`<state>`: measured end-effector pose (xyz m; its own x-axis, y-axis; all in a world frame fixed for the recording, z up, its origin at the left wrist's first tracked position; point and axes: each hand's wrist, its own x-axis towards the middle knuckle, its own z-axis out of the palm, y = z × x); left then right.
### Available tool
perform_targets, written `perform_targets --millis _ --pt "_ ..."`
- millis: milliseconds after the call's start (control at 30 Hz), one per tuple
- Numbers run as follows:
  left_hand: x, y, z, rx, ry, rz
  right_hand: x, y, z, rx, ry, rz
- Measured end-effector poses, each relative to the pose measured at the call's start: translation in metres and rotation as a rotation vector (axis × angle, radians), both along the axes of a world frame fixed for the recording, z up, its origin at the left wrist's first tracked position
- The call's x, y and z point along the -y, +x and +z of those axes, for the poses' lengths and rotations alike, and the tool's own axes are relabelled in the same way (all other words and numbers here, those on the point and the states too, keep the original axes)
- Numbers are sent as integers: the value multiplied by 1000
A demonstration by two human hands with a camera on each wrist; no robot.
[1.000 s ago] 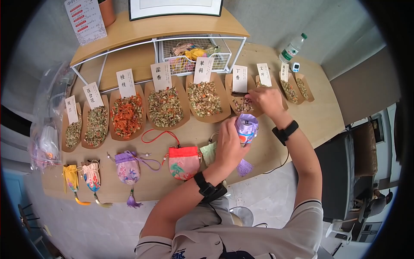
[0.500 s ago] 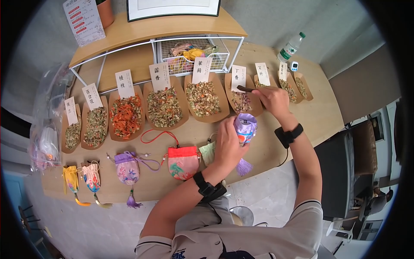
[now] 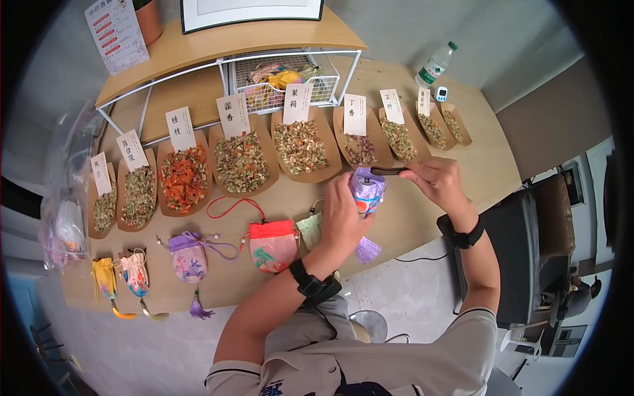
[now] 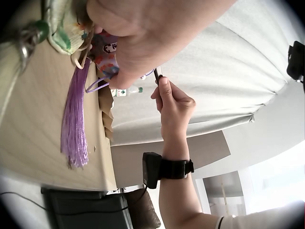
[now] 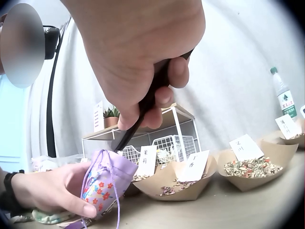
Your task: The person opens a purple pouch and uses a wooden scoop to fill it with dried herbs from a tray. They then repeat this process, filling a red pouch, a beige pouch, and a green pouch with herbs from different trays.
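The left hand (image 3: 343,216) grips a purple floral pouch (image 3: 367,189) upright, its mouth open; in the left wrist view its purple tassel (image 4: 75,119) hangs down. Pinched in the right hand (image 3: 437,185) is a dark scoop-like tool (image 3: 388,171), its end at the pouch mouth. The right wrist view has the tool (image 5: 151,95) slanting down to the rim of the pouch (image 5: 108,181), with the left hand (image 5: 57,188) around the pouch's side. Whatever lies in the tool's tip cannot be seen. Just behind the pouch stands a paper tray (image 3: 380,149) of purplish dried pieces.
Several labelled paper trays of dried herbs, one orange (image 3: 185,179), form a row. Nearer the front edge lie a red-topped pouch (image 3: 273,245), a purple pouch (image 3: 189,259) and a yellow pouch (image 3: 105,278). Behind are a wooden shelf (image 3: 264,36), a wire basket (image 3: 323,89) and a bottle (image 3: 432,68).
The right hand has drawn back from the tray of purplish pieces, bringing the dark tool over to the pouch mouth. The left hand still holds the pouch; the head view has shifted slightly.
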<state>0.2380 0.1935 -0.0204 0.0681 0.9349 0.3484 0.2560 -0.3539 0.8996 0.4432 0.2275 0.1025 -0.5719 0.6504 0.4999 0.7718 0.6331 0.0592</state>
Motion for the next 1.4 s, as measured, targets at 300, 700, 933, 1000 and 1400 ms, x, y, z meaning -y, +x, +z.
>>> perform_targets --millis 300,700,933,1000,1400 --pt "-2 0 -5 -38 49 24 -23 19 -12 58 0 -205" --pt "-1 0 -2 -6 5 3 -60 15 -44 301 -32 -335" --pt "-1 -1 -1 -11 22 2 -73 12 -53 288 -24 -353" --pt "0 -1 1 -4 12 -1 -73 9 -52 282 -24 -350" --pt "-2 0 -4 -38 18 14 -74 4 -64 367 34 -313"
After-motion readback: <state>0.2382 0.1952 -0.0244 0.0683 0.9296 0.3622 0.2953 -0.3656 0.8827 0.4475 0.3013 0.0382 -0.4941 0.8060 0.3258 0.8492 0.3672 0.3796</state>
